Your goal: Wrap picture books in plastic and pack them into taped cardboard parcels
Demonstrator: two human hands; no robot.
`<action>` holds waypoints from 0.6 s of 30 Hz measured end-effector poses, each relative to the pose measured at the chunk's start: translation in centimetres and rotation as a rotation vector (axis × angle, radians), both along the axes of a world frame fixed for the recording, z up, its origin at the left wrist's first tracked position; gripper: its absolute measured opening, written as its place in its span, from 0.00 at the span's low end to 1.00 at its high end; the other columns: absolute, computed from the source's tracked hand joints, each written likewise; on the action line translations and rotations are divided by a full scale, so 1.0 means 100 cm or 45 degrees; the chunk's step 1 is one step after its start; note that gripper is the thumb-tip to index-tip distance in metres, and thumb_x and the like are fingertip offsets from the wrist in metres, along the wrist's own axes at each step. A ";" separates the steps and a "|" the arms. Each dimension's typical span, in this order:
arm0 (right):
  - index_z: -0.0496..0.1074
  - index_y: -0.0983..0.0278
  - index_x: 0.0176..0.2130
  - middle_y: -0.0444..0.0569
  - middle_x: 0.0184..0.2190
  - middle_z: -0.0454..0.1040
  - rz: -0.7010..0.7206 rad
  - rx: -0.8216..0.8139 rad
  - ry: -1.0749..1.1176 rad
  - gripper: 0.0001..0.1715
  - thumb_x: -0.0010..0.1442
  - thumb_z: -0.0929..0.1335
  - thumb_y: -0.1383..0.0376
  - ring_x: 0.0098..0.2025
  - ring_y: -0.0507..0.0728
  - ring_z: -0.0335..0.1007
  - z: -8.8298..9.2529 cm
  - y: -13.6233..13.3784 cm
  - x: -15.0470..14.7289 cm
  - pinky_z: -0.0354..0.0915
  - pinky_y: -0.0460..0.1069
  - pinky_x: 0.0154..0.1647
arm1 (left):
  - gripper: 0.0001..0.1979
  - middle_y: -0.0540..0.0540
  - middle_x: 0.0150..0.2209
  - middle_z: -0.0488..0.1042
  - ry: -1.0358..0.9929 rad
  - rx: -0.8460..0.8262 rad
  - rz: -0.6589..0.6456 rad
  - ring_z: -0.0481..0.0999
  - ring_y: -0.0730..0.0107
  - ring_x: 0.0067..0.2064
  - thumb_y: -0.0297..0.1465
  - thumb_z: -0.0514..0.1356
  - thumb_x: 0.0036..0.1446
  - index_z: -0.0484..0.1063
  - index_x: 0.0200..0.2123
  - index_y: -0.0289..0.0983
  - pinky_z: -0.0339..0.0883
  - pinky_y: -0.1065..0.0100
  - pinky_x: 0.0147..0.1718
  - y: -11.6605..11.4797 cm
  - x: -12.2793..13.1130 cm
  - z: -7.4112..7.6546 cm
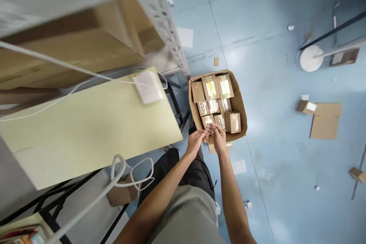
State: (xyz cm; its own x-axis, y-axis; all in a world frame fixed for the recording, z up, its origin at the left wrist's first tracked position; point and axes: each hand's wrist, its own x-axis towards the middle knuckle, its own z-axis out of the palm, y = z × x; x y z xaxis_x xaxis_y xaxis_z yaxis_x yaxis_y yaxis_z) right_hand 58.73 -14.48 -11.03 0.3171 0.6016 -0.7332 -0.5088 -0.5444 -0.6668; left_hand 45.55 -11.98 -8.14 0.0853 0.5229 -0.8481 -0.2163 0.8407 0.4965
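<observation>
The right hand (218,138) has its grip on a thin white strip (210,126) above the near edge of an open brown cardboard box (240,101) of small taped brown cartons (211,88); the left hand (196,142), just beside, has its grip pinched closed, contents unclear.

1. A thin pale item (210,129) was held in the right hand (219,138); the left hand (196,140) was positioned just beside it.
2. Beneath, small taped cartons (225,85) were contained in an open box (241,101).
3. White paper (148,87) was supported by a pale-yellow tabletop (94,133).
4. Flattened cardboard (325,124) was seen on the floor (274,129).
</observation>
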 end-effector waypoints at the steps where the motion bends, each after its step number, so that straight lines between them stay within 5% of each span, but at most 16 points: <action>1: 0.84 0.58 0.42 0.54 0.47 0.90 0.028 0.040 -0.016 0.22 0.57 0.82 0.46 0.58 0.68 0.87 0.020 -0.004 -0.012 0.82 0.62 0.61 | 0.20 0.44 0.31 0.85 -0.010 0.038 -0.002 0.86 0.61 0.36 0.46 0.78 0.46 0.84 0.35 0.37 0.79 0.61 0.44 -0.004 -0.016 0.020; 6: 0.85 0.58 0.42 0.54 0.48 0.90 0.221 0.197 -0.128 0.24 0.60 0.80 0.43 0.53 0.65 0.88 0.104 -0.019 -0.079 0.80 0.60 0.60 | 0.19 0.43 0.31 0.85 -0.036 0.238 0.077 0.86 0.60 0.37 0.48 0.75 0.48 0.83 0.31 0.38 0.78 0.60 0.45 -0.023 -0.099 0.103; 10: 0.84 0.59 0.40 0.54 0.45 0.90 0.346 0.317 -0.180 0.25 0.58 0.81 0.42 0.51 0.64 0.87 0.156 -0.030 -0.151 0.80 0.60 0.60 | 0.16 0.42 0.33 0.86 -0.097 0.418 0.244 0.86 0.59 0.39 0.44 0.71 0.48 0.86 0.34 0.38 0.78 0.60 0.46 -0.045 -0.183 0.153; 13: 0.84 0.59 0.40 0.54 0.44 0.90 0.449 0.417 -0.191 0.23 0.58 0.81 0.44 0.50 0.63 0.87 0.188 -0.040 -0.215 0.80 0.60 0.61 | 0.17 0.42 0.34 0.87 -0.133 0.540 0.379 0.87 0.59 0.39 0.44 0.69 0.50 0.86 0.36 0.38 0.79 0.60 0.46 -0.068 -0.253 0.174; 18: 0.85 0.58 0.40 0.52 0.44 0.90 0.664 0.506 -0.230 0.19 0.57 0.81 0.48 0.50 0.62 0.86 0.223 -0.059 -0.309 0.79 0.58 0.61 | 0.20 0.42 0.33 0.87 -0.123 0.646 0.610 0.87 0.59 0.35 0.47 0.70 0.50 0.86 0.39 0.38 0.79 0.61 0.41 -0.106 -0.352 0.183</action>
State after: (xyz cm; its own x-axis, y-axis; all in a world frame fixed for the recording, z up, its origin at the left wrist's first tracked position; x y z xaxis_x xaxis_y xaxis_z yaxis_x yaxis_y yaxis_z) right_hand 27.79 -20.36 11.31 0.0091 0.9217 -0.3879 -0.1083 -0.3847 -0.9167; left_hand 10.37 -22.54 10.12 -0.1906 0.8507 -0.4898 -0.5679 0.3114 0.7619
